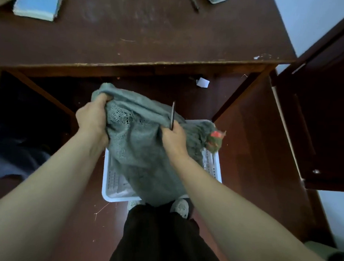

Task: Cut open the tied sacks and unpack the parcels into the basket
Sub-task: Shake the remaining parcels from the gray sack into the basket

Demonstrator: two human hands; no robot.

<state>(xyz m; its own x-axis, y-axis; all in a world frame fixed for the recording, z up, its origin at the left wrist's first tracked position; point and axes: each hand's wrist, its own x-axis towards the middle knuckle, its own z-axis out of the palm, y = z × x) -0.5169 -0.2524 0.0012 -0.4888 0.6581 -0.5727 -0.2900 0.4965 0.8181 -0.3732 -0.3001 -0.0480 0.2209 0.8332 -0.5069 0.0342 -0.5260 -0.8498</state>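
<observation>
sack (138,152) hangs over the floor basket (112,197); left hand (92,117) grips its corner, right hand (173,139) pinches cloth and blade (172,114); keep cloth taut, cut beside the tied end (214,141), away from fingers

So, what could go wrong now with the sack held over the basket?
The right hand grips the sack and a thin blade together, point up; a slip could cut the left hand.
The tied end hangs at the basket's right rim, so parcels may spill onto the floor.
</observation>
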